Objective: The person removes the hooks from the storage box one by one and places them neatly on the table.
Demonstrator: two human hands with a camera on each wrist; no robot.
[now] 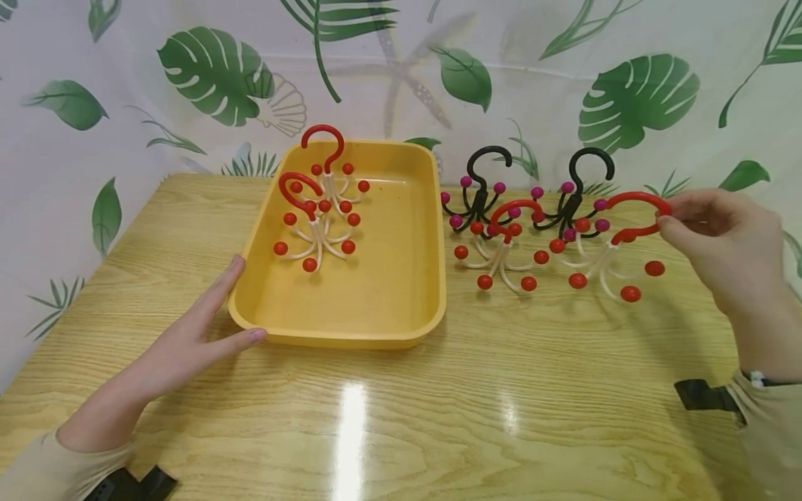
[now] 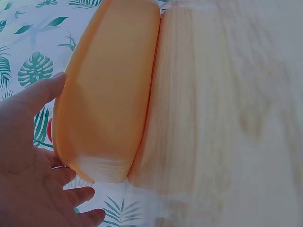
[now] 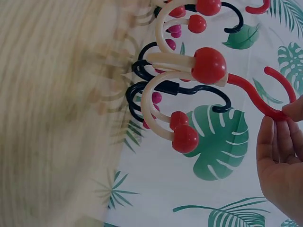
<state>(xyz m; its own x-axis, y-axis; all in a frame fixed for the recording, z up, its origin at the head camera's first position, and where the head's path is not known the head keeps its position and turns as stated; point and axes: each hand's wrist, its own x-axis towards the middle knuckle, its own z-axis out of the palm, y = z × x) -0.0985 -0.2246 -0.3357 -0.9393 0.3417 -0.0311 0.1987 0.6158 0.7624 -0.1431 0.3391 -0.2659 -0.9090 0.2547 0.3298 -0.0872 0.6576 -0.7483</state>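
My right hand [image 1: 729,254] pinches the red hook of a white claw hanger [image 1: 604,261] with red ball tips. In the right wrist view, thumb and fingertips meet on the red hook [image 3: 255,101], and the hanger's arms hang clear of the table. My left hand [image 1: 188,337] touches the near left corner of the yellow tray [image 1: 338,342], fingers along its left side and thumb at the front rim. Inside the tray, toward the left, stand two white claw hangers with red hooks, a nearer one [image 1: 318,240] and a farther one [image 1: 330,182].
Right of the tray, another white claw hanger [image 1: 499,259] with a red hook stands on the wooden table [image 1: 501,431]. Behind it are two black claw hangers, one left [image 1: 480,202] and one right [image 1: 571,207], with magenta ball tips. A leaf-patterned cloth [image 1: 376,62] rises behind the table.
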